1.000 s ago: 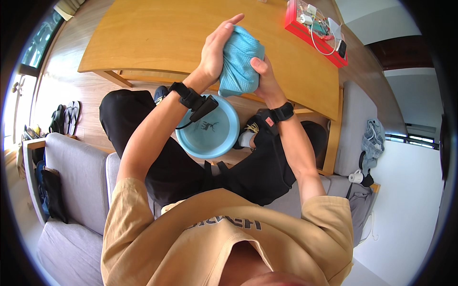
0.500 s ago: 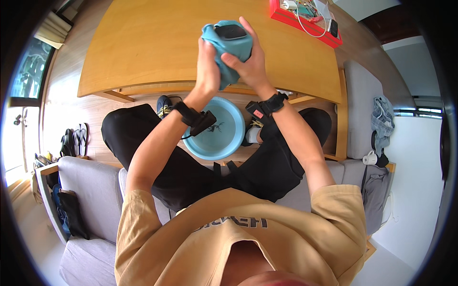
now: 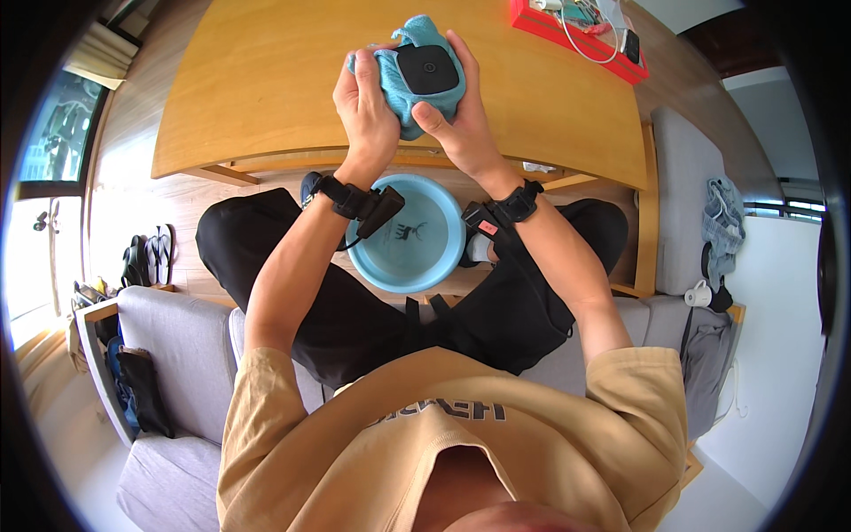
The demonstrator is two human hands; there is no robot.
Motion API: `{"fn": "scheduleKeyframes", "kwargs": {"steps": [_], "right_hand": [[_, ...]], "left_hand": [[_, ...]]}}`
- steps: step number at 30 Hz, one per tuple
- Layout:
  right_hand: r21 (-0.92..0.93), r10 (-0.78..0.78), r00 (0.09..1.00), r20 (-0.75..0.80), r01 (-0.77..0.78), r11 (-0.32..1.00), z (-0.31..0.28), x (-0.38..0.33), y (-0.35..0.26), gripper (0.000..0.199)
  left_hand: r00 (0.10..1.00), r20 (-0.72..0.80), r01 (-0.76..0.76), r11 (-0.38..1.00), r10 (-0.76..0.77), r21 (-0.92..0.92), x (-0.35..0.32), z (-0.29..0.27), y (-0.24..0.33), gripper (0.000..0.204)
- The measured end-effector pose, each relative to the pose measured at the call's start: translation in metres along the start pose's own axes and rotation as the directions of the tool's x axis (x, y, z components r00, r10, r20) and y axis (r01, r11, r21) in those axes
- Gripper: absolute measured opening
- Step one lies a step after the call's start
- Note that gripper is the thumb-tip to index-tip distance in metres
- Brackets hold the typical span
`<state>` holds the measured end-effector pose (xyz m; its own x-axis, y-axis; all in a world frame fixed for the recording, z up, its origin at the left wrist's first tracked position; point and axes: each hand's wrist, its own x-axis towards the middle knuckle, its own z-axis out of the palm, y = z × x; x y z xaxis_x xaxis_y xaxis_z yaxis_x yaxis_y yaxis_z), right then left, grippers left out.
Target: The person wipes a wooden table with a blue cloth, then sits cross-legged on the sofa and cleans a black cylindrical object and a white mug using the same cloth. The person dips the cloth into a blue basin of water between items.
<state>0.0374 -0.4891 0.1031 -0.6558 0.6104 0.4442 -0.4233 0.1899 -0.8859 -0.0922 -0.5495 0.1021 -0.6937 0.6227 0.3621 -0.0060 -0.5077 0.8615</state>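
Between my two hands is a small dark box-shaped device (image 3: 428, 69) with a round mark on its top, wrapped in a light blue cloth (image 3: 401, 111). My left hand (image 3: 365, 111) presses the cloth from the left, fingers closed round it. On the right side, my right hand (image 3: 463, 120) grips the cloth and device, its thumb in front near the device's lower edge. Both hands are raised over the near part of the wooden table (image 3: 266, 97). The device's sides and underside are hidden by cloth and fingers.
A light blue basin (image 3: 408, 275) with a dark deer print inside stands on the floor between my legs. At the table's far right lies a red box (image 3: 581, 44) holding cables and small items. A grey sofa (image 3: 173, 341) is behind me; a white mug (image 3: 698, 293) sits at its right.
The device has turned so its dark top shows more fully. My left hand has shifted left and up on the cloth, and the cloth now bunches above the device.
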Motion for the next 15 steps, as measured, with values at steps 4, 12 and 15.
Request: {"fn": "scheduleKeyframes", "kwargs": {"steps": [4, 12, 15], "right_hand": [[-0.016, -0.03, 0.999, 0.02, 0.03, 0.999, 0.003, 0.002, 0.0, 0.114], [-0.051, 0.057, 0.934, -0.354, -0.079, 0.996, -0.018, 0.01, 0.018, 0.063], [0.356, 0.358, 0.831, -0.425, -0.21, 0.91, -0.032, 0.01, 0.033, 0.064]], "left_hand": [[1.0, -0.011, -0.021, 1.0, 0.021, -0.018, 0.001, -0.001, 0.002, 0.044], [0.817, 0.479, -0.543, 0.706, 0.319, 0.455, -0.041, 0.016, -0.01, 0.097], [0.844, 0.504, -0.434, 0.785, 0.182, 0.443, -0.039, 0.016, -0.014, 0.095]]}}
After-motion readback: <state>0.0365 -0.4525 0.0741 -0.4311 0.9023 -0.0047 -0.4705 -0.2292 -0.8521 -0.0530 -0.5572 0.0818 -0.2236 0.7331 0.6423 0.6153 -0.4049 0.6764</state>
